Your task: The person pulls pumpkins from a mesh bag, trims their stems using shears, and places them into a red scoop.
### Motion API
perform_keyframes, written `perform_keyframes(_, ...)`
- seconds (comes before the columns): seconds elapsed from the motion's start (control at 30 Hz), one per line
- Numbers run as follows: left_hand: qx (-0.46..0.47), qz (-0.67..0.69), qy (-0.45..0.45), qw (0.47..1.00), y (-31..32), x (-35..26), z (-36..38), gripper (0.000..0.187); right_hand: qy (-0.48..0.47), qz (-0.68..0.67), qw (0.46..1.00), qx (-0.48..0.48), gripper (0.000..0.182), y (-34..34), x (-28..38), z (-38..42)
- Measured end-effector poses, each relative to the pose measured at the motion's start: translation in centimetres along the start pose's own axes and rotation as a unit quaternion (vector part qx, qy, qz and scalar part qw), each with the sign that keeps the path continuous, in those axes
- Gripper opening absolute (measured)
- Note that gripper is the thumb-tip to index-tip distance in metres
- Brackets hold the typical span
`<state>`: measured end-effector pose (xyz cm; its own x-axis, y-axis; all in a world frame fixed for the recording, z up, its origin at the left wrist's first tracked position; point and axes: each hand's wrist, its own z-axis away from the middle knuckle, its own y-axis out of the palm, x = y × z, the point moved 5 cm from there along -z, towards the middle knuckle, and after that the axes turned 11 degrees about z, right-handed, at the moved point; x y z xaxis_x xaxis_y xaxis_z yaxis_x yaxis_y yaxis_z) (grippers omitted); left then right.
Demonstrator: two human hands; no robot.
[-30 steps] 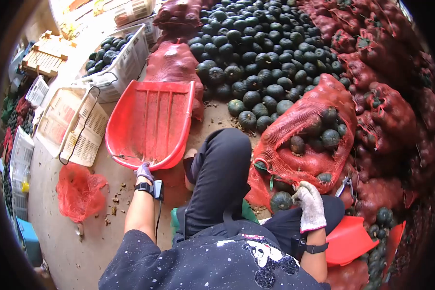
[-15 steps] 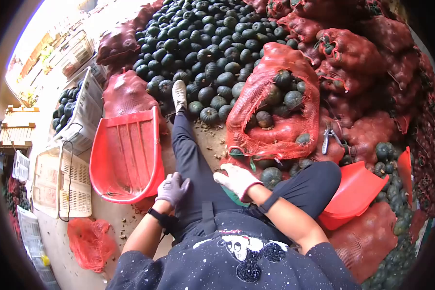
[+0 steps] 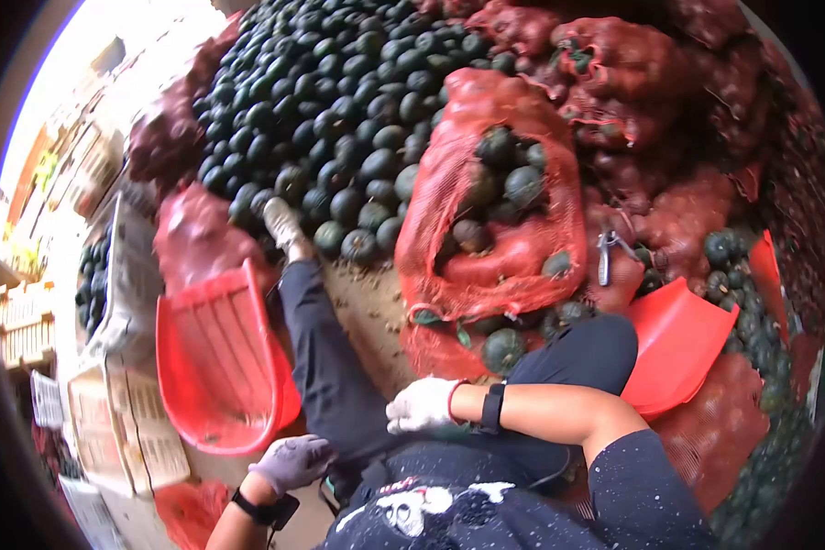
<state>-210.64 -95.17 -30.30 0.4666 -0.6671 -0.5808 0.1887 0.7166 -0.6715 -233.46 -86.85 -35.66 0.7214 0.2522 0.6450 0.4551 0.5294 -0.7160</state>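
Two gloved hands show in the head view. The left hand (image 3: 293, 461), in grey knit and half-open, appears empty, its palm hidden; it has left the ribbed plastic scoop (image 3: 220, 367), now near it. The right hand (image 3: 422, 405), white-gloved, loosely bent, holds nothing visible near the gaping mesh sack (image 3: 495, 270) of round squashes (image 3: 523, 186). Leftward crates (image 3: 124, 431) blur.

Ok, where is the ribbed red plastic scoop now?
In the head view, the ribbed red plastic scoop sits at left, between a cream plastic crate and the outstretched dark-trousered leg, just beyond the grey-gloved left hand.
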Motion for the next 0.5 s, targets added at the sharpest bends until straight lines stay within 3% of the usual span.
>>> perform_keyframes(0.07,-0.07,0.116,0.067,0.988,-7.9,-4.6,-3.5,0.021,0.036,0.028,0.997,0.065,0.043,-4.0,-1.9,1.7)
perform_keyframes(0.1,-0.123,0.141,0.069,0.98,-11.2,-5.8,-5.5,0.021,0.088,0.043,0.994,0.046,0.041,-7.6,-3.4,3.3)
perform_keyframes(0.13,-0.179,0.169,0.069,0.967,-14.1,-6.4,-7.7,0.021,0.152,0.058,0.987,-0.002,0.04,-10.5,-6.4,4.7)
perform_keyframes(0.17,-0.211,0.228,0.097,0.946,-16.1,-5.4,-10.7,0.024,0.197,0.113,0.968,-0.109,0.042,-14.3,-8.9,6.9)
perform_keyframes(0.2,-0.242,0.287,0.123,0.919,-17.6,-3.8,-14.3,0.027,0.224,0.151,0.927,-0.261,0.045,-17.0,-12.8,9.3)
perform_keyframes(0.23,-0.247,0.361,0.102,0.893,-18.7,-3.1,-18.2,0.037,0.438,0.06,0.834,-0.331,0.05,-19.9,-17.2,12.1)
perform_keyframes(0.27,-0.25,0.432,0.082,0.863,-19.5,-2.5,-22.2,0.048,0.506,0.113,0.724,-0.455,0.065,-20.7,-20.1,15.7)
perform_keyframes(0.33,-0.241,0.436,0.078,0.864,-19.0,-1.7,-30.7,0.081,0.664,0.094,0.582,-0.461,0.093,-21.1,-25.4,21.1)
perform_keyframes(0.4,-0.309,0.122,0.034,0.943,-15.8,-0.8,-37.7,0.092,0.786,-0.027,0.505,-0.356,0.105,-18.9,-28.4,24.5)
perform_keyframes(0.43,-0.292,0.117,-0.001,0.949,-13.3,-1.1,-40.4,0.102,0.803,-0.103,0.499,-0.31,0.108,-16.9,-30.2,25.5)
perform_keyframes(0.47,-0.274,0.112,-0.037,0.954,-11.3,-1.6,-42.6,0.111,0.805,-0.129,0.497,-0.297,0.095,-15.1,-31.7,26.5)
perform_keyframes(0.5,-0.249,0.079,-0.085,0.962,-10.0,-1.9,-44.4,0.104,0.806,-0.102,0.498,-0.305,0.067,-12.8,-34.5,27.7)
